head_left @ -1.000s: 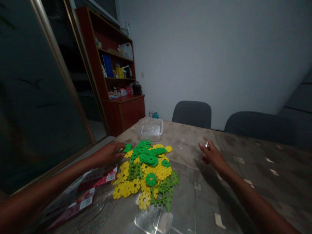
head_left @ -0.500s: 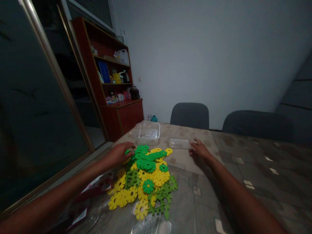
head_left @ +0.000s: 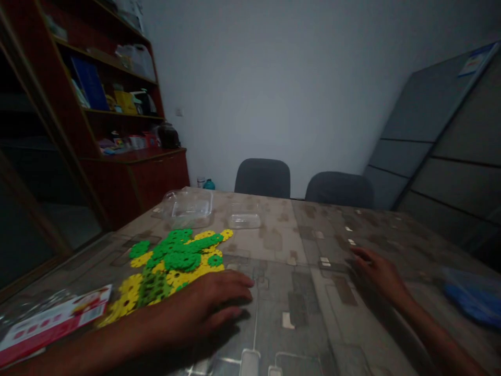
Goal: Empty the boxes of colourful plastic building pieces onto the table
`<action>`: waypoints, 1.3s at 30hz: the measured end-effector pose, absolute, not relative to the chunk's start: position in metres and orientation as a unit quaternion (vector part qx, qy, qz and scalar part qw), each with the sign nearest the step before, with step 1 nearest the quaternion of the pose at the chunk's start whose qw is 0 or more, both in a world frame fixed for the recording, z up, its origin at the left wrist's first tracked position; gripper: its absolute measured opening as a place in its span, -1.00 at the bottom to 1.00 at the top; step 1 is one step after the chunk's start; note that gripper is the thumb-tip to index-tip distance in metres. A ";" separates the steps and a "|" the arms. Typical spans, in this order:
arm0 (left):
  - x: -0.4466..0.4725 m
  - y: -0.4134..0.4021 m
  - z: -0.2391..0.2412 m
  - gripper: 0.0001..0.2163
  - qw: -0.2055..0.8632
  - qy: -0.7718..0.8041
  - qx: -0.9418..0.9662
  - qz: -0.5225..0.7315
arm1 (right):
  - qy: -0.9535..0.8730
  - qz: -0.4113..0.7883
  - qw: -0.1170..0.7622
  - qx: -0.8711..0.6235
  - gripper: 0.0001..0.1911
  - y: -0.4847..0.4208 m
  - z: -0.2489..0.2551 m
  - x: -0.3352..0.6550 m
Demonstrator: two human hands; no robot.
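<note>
My left hand [head_left: 217, 295] is held above the table, in front of the pile's right side. Its thumb is apart from the fingers and nothing is in it. Behind it lies a heap of notched plastic discs, some yellow [head_left: 131, 290] and some green [head_left: 182, 260]; my forearm hides part of the heap. Square olive-green notched pieces [head_left: 154, 286] lie among them. Over on the right, my right hand [head_left: 376, 269] hovers over the tablecloth with its fingers stretched out, holding nothing. Nearest to that hand on its right is a clear bag with blue contents [head_left: 473, 300].
Behind the heap stand a larger clear plastic container [head_left: 191, 209] and a smaller one [head_left: 245, 221]. A printed package [head_left: 58, 324] lies at the left front. Two grey chairs [head_left: 262, 177] stand beyond the patterned table [head_left: 274, 237], with a red shelf unit [head_left: 156, 175] at the back left.
The view has turned to the right, bringing the blue-filled bag into sight. My left hand has moved from the heap's left side to its right front. My right hand has moved right, away from the small container.
</note>
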State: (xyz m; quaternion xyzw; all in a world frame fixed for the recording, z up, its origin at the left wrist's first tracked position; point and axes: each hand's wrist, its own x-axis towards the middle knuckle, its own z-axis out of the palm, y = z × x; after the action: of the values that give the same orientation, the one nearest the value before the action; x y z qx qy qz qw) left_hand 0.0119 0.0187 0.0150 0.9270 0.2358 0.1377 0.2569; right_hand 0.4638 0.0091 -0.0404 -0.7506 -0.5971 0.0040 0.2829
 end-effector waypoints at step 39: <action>0.107 0.018 -0.055 -0.57 0.695 0.343 0.561 0.289 | -0.824 -0.095 0.241 -0.504 -0.86 -0.081 -0.030 0.253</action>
State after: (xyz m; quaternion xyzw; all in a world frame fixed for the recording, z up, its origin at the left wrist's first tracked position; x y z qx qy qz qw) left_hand 0.1069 0.0181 -0.0547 0.5615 0.3433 0.2890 0.6952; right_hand 0.2528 -0.0809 -0.0302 -0.5039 -0.8239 -0.0950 0.2412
